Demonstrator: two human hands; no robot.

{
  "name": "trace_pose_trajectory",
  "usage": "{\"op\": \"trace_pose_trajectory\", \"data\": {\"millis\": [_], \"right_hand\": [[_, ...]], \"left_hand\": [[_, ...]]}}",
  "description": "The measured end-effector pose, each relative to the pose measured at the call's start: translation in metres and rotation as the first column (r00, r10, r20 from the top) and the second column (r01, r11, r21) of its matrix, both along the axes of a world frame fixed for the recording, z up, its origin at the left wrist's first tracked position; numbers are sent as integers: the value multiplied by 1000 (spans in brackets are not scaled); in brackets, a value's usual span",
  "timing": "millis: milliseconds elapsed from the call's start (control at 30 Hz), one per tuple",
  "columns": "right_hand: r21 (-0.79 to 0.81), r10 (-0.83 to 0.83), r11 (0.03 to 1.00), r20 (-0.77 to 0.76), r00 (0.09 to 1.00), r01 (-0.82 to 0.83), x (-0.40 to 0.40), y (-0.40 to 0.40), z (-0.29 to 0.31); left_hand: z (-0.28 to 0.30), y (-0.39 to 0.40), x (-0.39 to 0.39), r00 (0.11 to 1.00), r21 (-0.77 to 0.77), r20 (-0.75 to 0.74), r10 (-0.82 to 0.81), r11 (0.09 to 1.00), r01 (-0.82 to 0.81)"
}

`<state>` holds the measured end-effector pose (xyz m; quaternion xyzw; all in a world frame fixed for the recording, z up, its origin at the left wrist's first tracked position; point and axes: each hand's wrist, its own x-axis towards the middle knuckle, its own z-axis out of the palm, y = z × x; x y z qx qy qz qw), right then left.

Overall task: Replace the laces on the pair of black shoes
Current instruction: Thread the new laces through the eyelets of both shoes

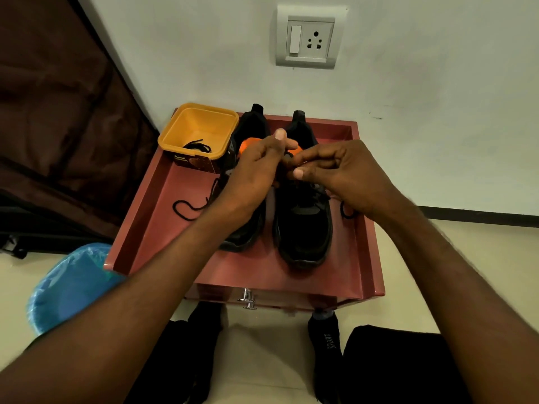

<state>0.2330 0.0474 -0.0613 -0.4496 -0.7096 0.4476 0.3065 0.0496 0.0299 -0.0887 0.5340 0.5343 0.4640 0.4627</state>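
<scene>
Two black shoes stand side by side on a red tray-like table top, toes toward the person, heels toward the wall. The left shoe and the right shoe lie with their long axes running roughly parallel, away from the viewer. Both hands meet over the gap between the shoes, near the orange-lined openings. The left hand has its fingers curled, thumb raised; the right hand is curled too, thumb and forefinger drawn together as if pinching — the lace end itself is hidden between the fingers, so which shoe it belongs to cannot be told for certain. A loose lace trails onto the tray left of the left shoe; another loop shows right of the right shoe. A yellow tub at the tray's far-left corner holds a further black lace.

The eyelet rows run along each shoe's long axis, just below the hands; the right hand sits nearer the right shoe's throat — probably the working site.
</scene>
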Motion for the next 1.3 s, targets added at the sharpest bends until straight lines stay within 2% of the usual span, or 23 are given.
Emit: {"op": "trace_pose_trajectory", "data": {"millis": [67, 167, 233, 300, 367, 400, 433, 500, 533, 600, 667, 700, 767, 833, 900, 933, 967, 1000, 1067, 1133, 1200, 1233, 1300], "right_hand": [[-38, -75, 997, -92, 993, 71, -2, 2, -1], [-185, -215, 967, -234, 948, 174, 0, 4, 2], [-296, -309, 928, -268, 913, 227, 4, 8, 2], [-419, -443, 857, -300, 845, 301, 11, 14, 0], [-482, -616, 742, -215, 758, 466, 23, 21, -5], [-394, -663, 707, -82, 744, 587, 30, 24, -10], [-217, -676, 700, 103, 729, 680, 36, 25, -14], [152, -639, 751, 409, 651, 642, 41, 22, -23], [253, -607, 790, 459, 649, 559, 37, 18, -22], [278, -478, 875, 377, 793, 396, 23, 13, -14], [82, -231, 972, 163, 959, 220, 7, 6, -3], [-3, -122, 992, 60, 991, 123, 0, 3, -1], [-64, -95, 994, -39, 995, 93, -5, 3, 0], [-113, -299, 949, -34, 954, 293, 4, 10, -3], [-69, -542, 830, 131, 830, 553, 21, 16, -8], [47, -594, 793, 281, 753, 608, 30, 18, -11], [161, -597, 792, 401, 694, 589, 34, 17, -13], [230, -574, 814, 454, 681, 533, 34, 15, -14], [225, -456, 889, 370, 809, 398, 25, 11, -12], [98, -247, 968, 175, 953, 232, 7, 6, -6], [-19, -109, 994, -3, 994, 109, -4, 5, -8], [-39, -112, 993, -45, 993, 110, -7, 5, -9], [-17, -218, 976, -23, 976, 217, -4, 10, -12]], "left_hand": [[-2, 1, 4, 992, -100, 123, -29, 994, 41], [-5, 3, 3, 972, -133, 182, -149, 976, 174], [0, -1, 3, 959, -129, 186, -213, 962, 239], [5, -2, 2, 967, -113, 175, -188, 971, 209], [7, 1, -5, 971, -84, 211, -115, 987, 135], [7, 3, -9, 968, -72, 238, -78, 993, 97], [6, 6, -12, 962, -65, 271, -40, 996, 59], [4, 11, -16, 947, -64, 321, 13, 998, 8], [4, 12, -16, 949, -64, 315, 24, 998, -4], [3, 12, -14, 958, -63, 287, 18, 998, 0], [3, 10, -10, 960, -56, 279, -10, 998, 26], [3, 9, -8, 961, -54, 277, -24, 998, 40], [2, 8, -6, 961, -58, 273, -39, 997, 57], [3, 8, -8, 964, -68, 262, -46, 996, 66], [3, 9, -13, 969, -77, 246, -35, 995, 55], [3, 9, -15, 971, -80, 237, -25, 996, 45], [2, 10, -15, 974, -83, 227, -16, 996, 36], [1, 10, -15, 976, -88, 218, -8, 996, 27], [0, 9, -12, 981, -99, 195, 4, 995, 16], [-1, 9, -8, 984, -100, 178, 8, 995, 10], [0, 7, -4, 985, -86, 173, 0, 996, 15], [0, 7, -3, 985, -76, 170, -7, 997, 21], [-1, 6, -3, 988, -63, 157, -17, 998, 27]]}}
